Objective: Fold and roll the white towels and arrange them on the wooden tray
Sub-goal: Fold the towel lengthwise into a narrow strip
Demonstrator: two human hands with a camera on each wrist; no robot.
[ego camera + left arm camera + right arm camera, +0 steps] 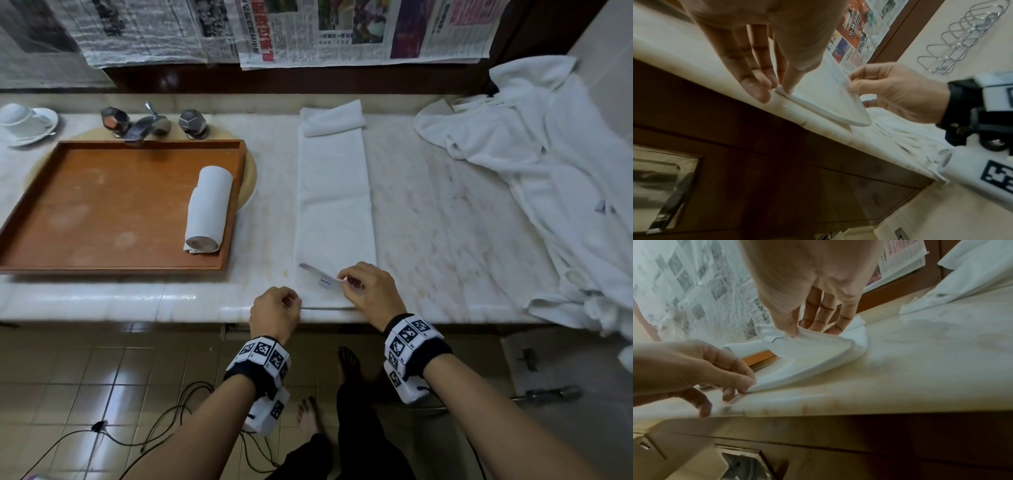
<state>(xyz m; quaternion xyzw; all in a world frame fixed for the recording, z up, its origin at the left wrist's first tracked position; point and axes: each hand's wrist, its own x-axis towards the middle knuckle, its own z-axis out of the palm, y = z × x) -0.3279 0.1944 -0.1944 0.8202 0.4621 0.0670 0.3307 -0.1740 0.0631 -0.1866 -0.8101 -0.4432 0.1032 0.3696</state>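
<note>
A long white folded towel [334, 202] stretches lengthwise away from both hands on the pale marble bench [455, 219], its near end at the bench edge. The left hand [275, 313] pinches the near-left corner; the right hand [368, 291] pinches, apparently, the near-right corner, lifting it. A rolled white towel [208, 209] lies on the brown wooden tray [102, 212], beyond and left of the left hand.

Marble surface [445, 212] stretches ahead of hands; faucet [145, 125] with two knobs far ahead-left; upturned cup on saucer [24, 121] beyond that, at far left; rumpled white bathrobe [548, 164] heaped well right of right hand; newspaper sheets [342, 31] hang on wall ahead; black cables [137, 428] trail over tiled floor [85, 377] below left hand
</note>
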